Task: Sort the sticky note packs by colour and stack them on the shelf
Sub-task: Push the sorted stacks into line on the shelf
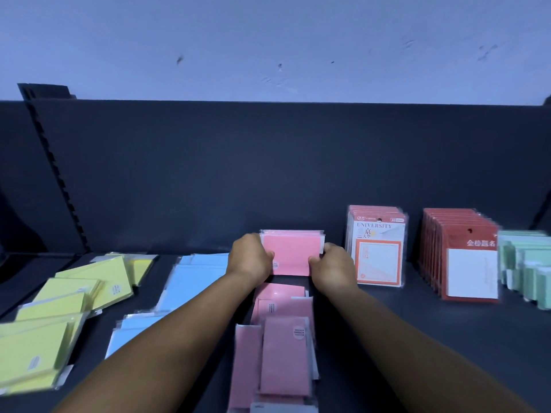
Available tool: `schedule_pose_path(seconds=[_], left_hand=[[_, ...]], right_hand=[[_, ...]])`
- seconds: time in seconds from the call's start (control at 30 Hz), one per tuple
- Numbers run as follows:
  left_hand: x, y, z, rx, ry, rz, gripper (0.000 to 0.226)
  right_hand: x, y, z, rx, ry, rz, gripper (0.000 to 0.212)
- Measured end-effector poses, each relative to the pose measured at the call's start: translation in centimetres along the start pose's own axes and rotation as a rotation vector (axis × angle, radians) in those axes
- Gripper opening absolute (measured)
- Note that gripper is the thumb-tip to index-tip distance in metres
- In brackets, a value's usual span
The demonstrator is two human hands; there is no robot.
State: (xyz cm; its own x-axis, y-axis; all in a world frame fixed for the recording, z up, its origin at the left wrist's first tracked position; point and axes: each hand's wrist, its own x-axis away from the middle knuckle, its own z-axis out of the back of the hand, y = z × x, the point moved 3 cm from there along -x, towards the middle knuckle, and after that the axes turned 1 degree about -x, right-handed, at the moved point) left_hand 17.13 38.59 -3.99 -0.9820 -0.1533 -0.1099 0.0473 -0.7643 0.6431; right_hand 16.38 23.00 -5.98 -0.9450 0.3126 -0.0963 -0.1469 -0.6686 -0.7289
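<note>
Back of shelf, centre: upright pink stack (pixel 291 251) standing on edge against the dark back panel (pixel 208 174), held from both sides.
Left hand: left hand (pixel 250 259) clamps the stack's left edge, fingers curled round it, thumb on the front face.
Right hand: right hand (pixel 332 268) grips the right edge the same way, fingertips pressed to the front pack.
Loose pink packs: loose pink packs (pixel 277 353) lie flat in a ragged overlapping pile between the forearms, not yet stood up.
Other colours: yellow packs (pixel 59 323) scattered far left; blue packs (pixel 190 281) beside them, partly under the left forearm; green packs (pixel 524 263) at the right edge.
Already upright: orange-framed packs (pixel 377 248) and red-headed packs (pixel 465 257) in tidy rows to the right.
Step, as judged: squaring the pink stack before letting go.
Risk one: slick wrappers, so packs may slide and fan forward once the squeeze ends.
Risk two: nothing braces the stack's front; it could topple onto the loose pile.
Risk three: a forearm drawn back low could drag the blue packs out of their group.
</note>
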Motion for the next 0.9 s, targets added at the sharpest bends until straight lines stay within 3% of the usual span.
schedule_pose_path(seconds=[0.23,0.33,0.77,0.9], left_hand=[[-1.4,0.7,-0.7,-0.064,0.003,0.006,0.021],[-1.6,0.8,-0.8,-0.150,-0.057,0.020,0.034],[-0.3,1.3,0.7,-0.162,-0.184,0.032,0.039],[2.0,1.9,2.5,-0.235,-0.265,-0.046,0.040]], right_hand=[[-0.8,-0.6,-0.5,0.054,0.023,-0.018,0.023],[-0.9,-0.7,-0.5,0.114,-0.010,-0.015,0.022],[1.1,-2.0,0.5,0.104,-0.156,-0.058,0.044],[3.2,-2.6,2.0,0.139,-0.239,0.024,0.038]])
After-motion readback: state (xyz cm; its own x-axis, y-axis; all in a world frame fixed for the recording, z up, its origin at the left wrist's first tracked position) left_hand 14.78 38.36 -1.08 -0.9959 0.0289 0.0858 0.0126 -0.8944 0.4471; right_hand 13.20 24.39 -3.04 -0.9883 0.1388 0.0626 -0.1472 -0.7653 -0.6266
